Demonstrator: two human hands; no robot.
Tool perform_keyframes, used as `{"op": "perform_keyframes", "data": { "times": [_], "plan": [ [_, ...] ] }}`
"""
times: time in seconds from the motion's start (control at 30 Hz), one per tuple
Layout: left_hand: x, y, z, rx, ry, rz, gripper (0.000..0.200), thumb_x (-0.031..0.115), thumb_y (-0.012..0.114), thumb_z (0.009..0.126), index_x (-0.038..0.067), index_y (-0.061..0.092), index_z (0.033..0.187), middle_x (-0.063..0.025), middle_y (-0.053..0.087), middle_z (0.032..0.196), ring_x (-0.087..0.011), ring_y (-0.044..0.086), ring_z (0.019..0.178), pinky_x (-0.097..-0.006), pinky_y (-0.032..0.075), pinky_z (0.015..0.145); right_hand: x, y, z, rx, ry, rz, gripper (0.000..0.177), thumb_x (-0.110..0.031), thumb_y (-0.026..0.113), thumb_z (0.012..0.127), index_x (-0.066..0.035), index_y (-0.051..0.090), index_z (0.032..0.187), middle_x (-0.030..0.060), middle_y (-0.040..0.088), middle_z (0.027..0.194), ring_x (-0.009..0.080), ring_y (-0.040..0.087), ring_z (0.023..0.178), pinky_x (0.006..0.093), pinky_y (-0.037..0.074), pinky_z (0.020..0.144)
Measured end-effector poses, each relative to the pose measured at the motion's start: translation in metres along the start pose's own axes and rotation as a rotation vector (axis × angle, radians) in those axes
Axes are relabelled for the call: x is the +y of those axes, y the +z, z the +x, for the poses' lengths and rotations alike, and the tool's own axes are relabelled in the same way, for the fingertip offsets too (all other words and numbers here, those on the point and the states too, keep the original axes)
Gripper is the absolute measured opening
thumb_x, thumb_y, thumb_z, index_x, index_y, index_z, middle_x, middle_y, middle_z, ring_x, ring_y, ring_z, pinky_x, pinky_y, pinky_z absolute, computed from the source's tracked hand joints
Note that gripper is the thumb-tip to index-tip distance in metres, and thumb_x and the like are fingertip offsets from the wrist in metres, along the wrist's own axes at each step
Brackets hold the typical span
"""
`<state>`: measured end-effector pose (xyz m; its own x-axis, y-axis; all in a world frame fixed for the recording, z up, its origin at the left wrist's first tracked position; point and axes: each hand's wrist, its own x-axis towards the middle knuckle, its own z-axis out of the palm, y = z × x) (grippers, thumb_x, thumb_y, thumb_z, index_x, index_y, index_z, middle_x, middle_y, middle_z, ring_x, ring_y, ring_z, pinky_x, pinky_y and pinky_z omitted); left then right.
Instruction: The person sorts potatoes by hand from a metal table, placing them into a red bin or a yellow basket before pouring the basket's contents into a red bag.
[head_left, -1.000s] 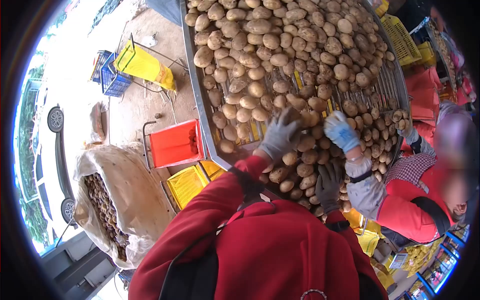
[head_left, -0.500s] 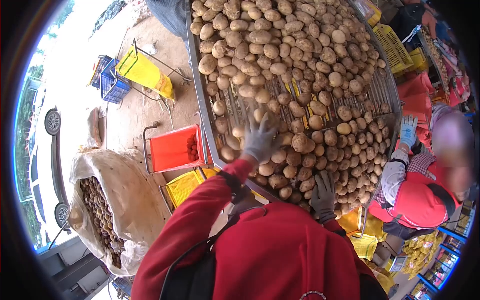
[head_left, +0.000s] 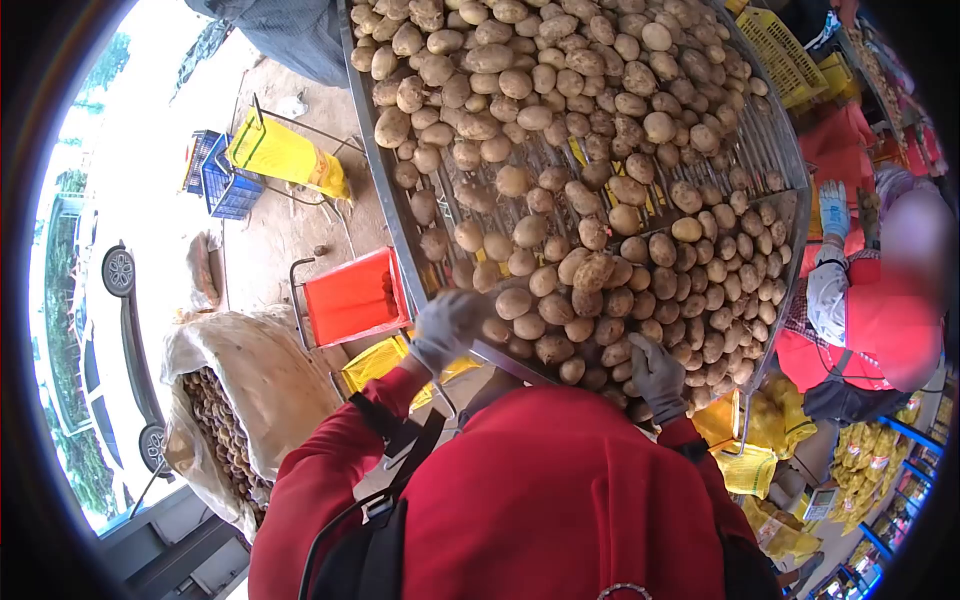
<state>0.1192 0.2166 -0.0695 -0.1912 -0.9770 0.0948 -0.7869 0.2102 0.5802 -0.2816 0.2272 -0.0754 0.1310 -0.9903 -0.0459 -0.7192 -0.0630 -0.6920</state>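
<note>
Many brown potatoes [head_left: 595,270] lie on a metal-framed slatted table [head_left: 462,200], packed densely along its near side. My left hand [head_left: 450,328], in a grey glove, is over the table's near left corner, close to the outermost potatoes. Motion smears its fingers, and I cannot see whether anything is in them. Also gloved in grey, my right hand [head_left: 657,378] rests at the near edge against the potatoes. Its fingers are stretched forward, with no potato visibly gripped.
Left of the table stand a red bin [head_left: 352,300], a yellow bag on a frame [head_left: 285,155] and a large white sack [head_left: 265,370] of potatoes. A co-worker in red [head_left: 880,320] is at the right, one blue-gloved hand [head_left: 833,210] raised. Yellow crates [head_left: 778,60] stand beyond.
My left hand has drawn back from among the potatoes to the table's near left corner. My right hand has shifted slightly at the near edge. The camera view has moved a little.
</note>
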Motion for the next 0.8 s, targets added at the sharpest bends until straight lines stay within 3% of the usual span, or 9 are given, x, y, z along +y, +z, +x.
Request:
{"op": "perform_keyframes", "data": {
  "times": [0.07,0.2,0.3,0.43,0.5,0.53,0.57,0.67,0.8],
  "plan": [
    [-0.008,-0.014,0.032,-0.002,-0.223,0.128,0.010,0.026,0.068,0.096,0.017,0.069,0.096,-0.0097,0.070,0.096,-0.0370,0.068,0.090,-0.0510,0.055,0.073,0.006,0.002,-0.003,-0.022,0.009,0.024,0.024,-0.013,0.069,0.094,-0.017,0.074,0.117,0.0112,0.074,0.084,0.0341,0.073,0.077,0.0451,0.058,0.067],
    [0.003,-0.006,0.086,-0.057,-0.235,0.096,0.024,0.038,0.060,0.101,0.014,0.063,0.104,-0.0165,0.068,0.084,-0.0427,0.070,0.078,-0.0529,0.055,0.071,0.037,0.020,-0.022,0.007,-0.167,-0.165,0.024,-0.021,0.070,0.094,-0.020,0.074,0.118,0.0123,0.073,0.080,0.0336,0.070,0.064,0.0465,0.055,0.058],
    [0.037,0.030,0.096,-0.301,-0.240,0.096,0.020,0.028,0.061,0.097,0.014,0.061,0.112,-0.0163,0.069,0.094,-0.0400,0.071,0.084,-0.0529,0.056,0.071,0.019,0.004,-0.027,-0.074,-0.117,-0.172,0.025,-0.022,0.070,0.095,-0.021,0.073,0.119,0.0113,0.072,0.078,0.0323,0.070,0.063,0.0457,0.054,0.057],
    [0.054,0.083,0.063,-0.119,0.054,0.170,0.027,0.014,0.063,0.089,0.010,0.059,0.115,-0.0165,0.063,0.114,-0.0365,0.070,0.097,-0.0509,0.057,0.073,-0.028,0.007,0.003,-0.139,-0.143,-0.110,0.029,-0.019,0.070,0.094,-0.021,0.072,0.123,0.0078,0.071,0.078,0.0294,0.070,0.067,0.0434,0.055,0.060],
    [0.055,0.090,0.052,-0.182,0.144,0.091,0.030,0.010,0.065,0.085,0.007,0.061,0.114,-0.0165,0.059,0.121,-0.0351,0.068,0.103,-0.0490,0.058,0.077,-0.063,0.016,0.050,-0.022,-0.466,-0.139,0.031,-0.015,0.070,0.091,-0.021,0.072,0.121,0.0056,0.072,0.085,0.0260,0.071,0.080,0.0410,0.057,0.068],
    [0.064,0.075,0.049,-0.475,0.029,0.032,0.034,0.010,0.067,0.085,0.008,0.064,0.119,-0.0168,0.059,0.128,-0.0351,0.067,0.108,-0.0481,0.058,0.084,-0.078,0.022,0.078,0.014,-0.574,-0.184,0.029,-0.016,0.071,0.091,-0.018,0.072,0.119,0.0057,0.072,0.093,0.0261,0.070,0.085,0.0406,0.056,0.073],
    [0.065,0.069,0.036,-0.427,0.086,-0.062,0.037,0.011,0.068,0.085,0.009,0.064,0.122,-0.0159,0.059,0.131,-0.0353,0.067,0.109,-0.0474,0.058,0.086,-0.092,0.028,0.105,0.051,-0.679,-0.224,0.027,-0.016,0.072,0.090,-0.014,0.073,0.117,0.0058,0.073,0.101,0.0262,0.069,0.090,0.0401,0.056,0.077],
    [0.062,0.053,-0.013,-0.256,0.176,-0.258,0.044,0.015,0.069,0.090,0.014,0.065,0.133,-0.0112,0.063,0.138,-0.0354,0.068,0.113,-0.0444,0.058,0.091,-0.115,0.058,0.171,-0.188,-0.539,-0.646,0.025,-0.024,0.069,0.092,-0.013,0.071,0.114,0.0079,0.073,0.107,0.0280,0.070,0.096,0.0440,0.056,0.086],
    [0.046,0.020,-0.044,-0.176,-0.154,-0.335,0.037,0.014,0.068,0.094,0.012,0.068,0.130,-0.0116,0.072,0.120,-0.0371,0.071,0.107,-0.0431,0.059,0.088,-0.089,0.119,0.215,-0.465,-0.489,-0.757,0.028,-0.029,0.065,0.089,-0.010,0.075,0.106,0.0148,0.076,0.102,0.0334,0.075,0.097,0.0492,0.059,0.083]
  ]
}}
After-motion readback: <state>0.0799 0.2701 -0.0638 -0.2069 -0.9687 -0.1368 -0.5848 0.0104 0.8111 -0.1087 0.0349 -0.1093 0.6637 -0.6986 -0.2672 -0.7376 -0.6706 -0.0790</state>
